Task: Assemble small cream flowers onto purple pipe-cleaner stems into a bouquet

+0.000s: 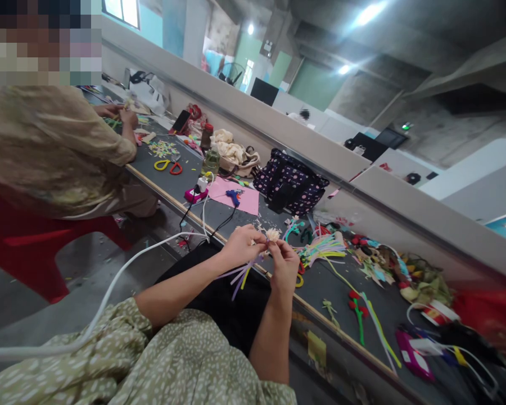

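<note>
Both my hands meet over the table's front edge at a small cream flower point(272, 234), apparently made of fuzzy chenille stems. My left hand point(243, 247) pinches it from the left, thumb and forefinger together. Purple and yellow chenille stems point(238, 278) hang down beneath that hand; where their upper ends sit is hidden. My right hand point(284, 266) is closed at the flower's base from the right, its fingertips touching the left ones. Just beyond it lies a bundle of pastel chenille stems point(325, 247), with yellow scissor handles point(299, 280) partly showing beside my wrist.
A blue glue gun point(233, 197) rests on pink paper point(248, 203) near a magenta power strip point(196, 194). Behind stands a dark patterned bag point(293, 180). A red-and-green chenille flower point(357, 315) lies right. A white cable point(129, 267) crosses left, where a co-worker point(54, 146) sits.
</note>
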`<state>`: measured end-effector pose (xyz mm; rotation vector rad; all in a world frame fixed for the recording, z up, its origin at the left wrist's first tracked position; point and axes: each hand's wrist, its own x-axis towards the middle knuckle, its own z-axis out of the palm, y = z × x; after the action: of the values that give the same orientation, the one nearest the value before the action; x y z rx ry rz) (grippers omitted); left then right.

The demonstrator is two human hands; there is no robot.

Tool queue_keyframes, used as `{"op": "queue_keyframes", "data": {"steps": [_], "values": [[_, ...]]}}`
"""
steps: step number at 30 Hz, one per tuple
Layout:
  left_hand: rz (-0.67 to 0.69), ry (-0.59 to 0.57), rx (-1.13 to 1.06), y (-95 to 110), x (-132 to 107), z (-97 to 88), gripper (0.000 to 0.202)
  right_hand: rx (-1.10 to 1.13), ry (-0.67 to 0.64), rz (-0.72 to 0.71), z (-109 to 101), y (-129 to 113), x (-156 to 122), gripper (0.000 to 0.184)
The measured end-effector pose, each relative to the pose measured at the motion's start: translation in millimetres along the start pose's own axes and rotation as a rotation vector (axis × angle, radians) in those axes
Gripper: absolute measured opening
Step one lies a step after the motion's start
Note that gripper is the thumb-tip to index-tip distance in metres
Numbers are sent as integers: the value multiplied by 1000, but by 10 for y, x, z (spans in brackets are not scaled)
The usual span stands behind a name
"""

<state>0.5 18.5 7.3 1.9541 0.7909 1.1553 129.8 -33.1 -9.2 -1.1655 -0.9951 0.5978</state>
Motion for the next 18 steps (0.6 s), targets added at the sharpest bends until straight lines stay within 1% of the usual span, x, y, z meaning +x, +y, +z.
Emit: {"op": "queue_keyframes", "data": {"steps": [3, 5, 9, 11, 14, 18], "values": [[-40, -72, -154, -8, 21, -22, 15, 81, -16, 47, -7, 2, -4, 17], [-88, -131, -302, -20, 33, -32, 18, 150, -19, 74, -12, 5, -7, 16], [-279, -250, -658, -54, 38, -41, 24, 217, -55, 125, -33, -9, -3, 16], [-331, -300, -783, -73, 35, -48, 24, 212, -98, 162, -46, -31, 2, 17], [-371, -379, -887, -97, 30, -58, 24, 212, -170, 224, -65, -69, 7, 19], [-476, -464, -986, -136, 29, -40, 27, 242, -217, 274, -74, -94, 14, 20]]}}
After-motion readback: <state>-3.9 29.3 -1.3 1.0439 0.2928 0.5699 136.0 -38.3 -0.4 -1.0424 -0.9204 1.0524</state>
